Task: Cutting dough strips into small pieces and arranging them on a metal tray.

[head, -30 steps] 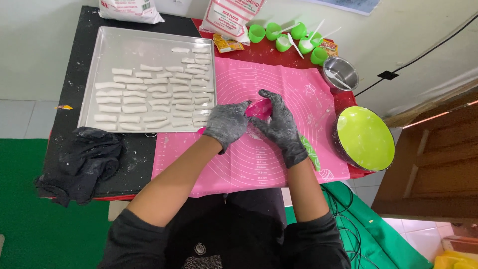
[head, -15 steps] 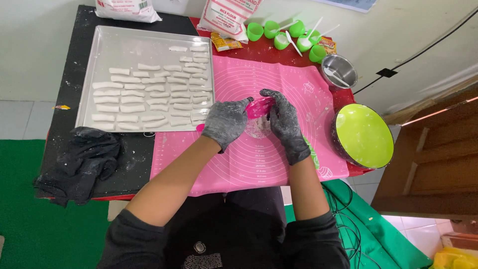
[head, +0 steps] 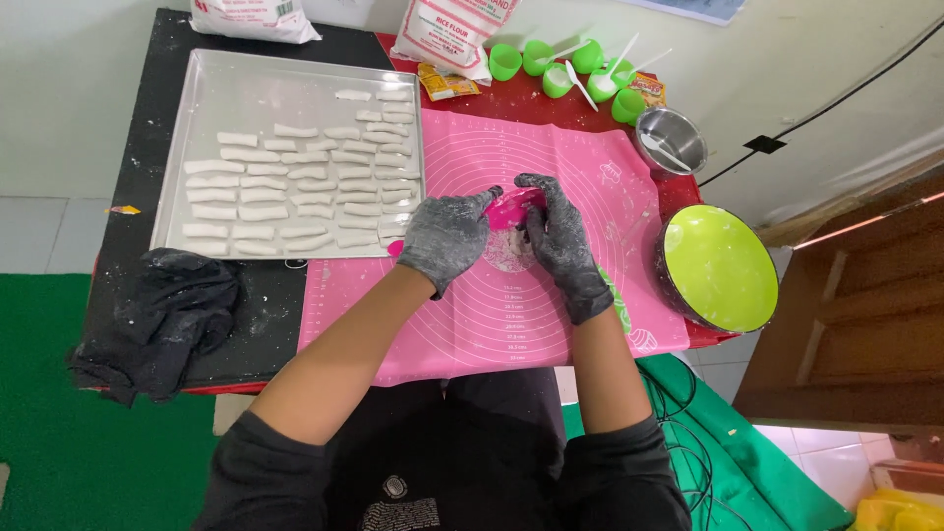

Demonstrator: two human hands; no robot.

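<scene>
Two gloved hands (head: 501,241), tray (head: 197,88) left, bowl (head: 718,267) right

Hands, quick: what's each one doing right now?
Left hand: closed on the pink tool, over the pink mat.
Right hand: fingers curled on the same pink tool.

The scene is lit brightly and evenly by soft, diffuse light; the source itself is not seen. Only short, weak shadows are cast, for example under the black cloth (head: 157,320) and beside the lime green bowl (head: 718,267). A mild glare is seen on the metal tray (head: 246,93) and on the small steel bowl (head: 672,140), and a thin bright streak is visible on the wooden edge at the right. The picture is sharp in the centre, and no motion blur is noticed on the gloved hands. Straight lines are bent slightly near the borders by the wide lens, and the corners are a little softer.
</scene>
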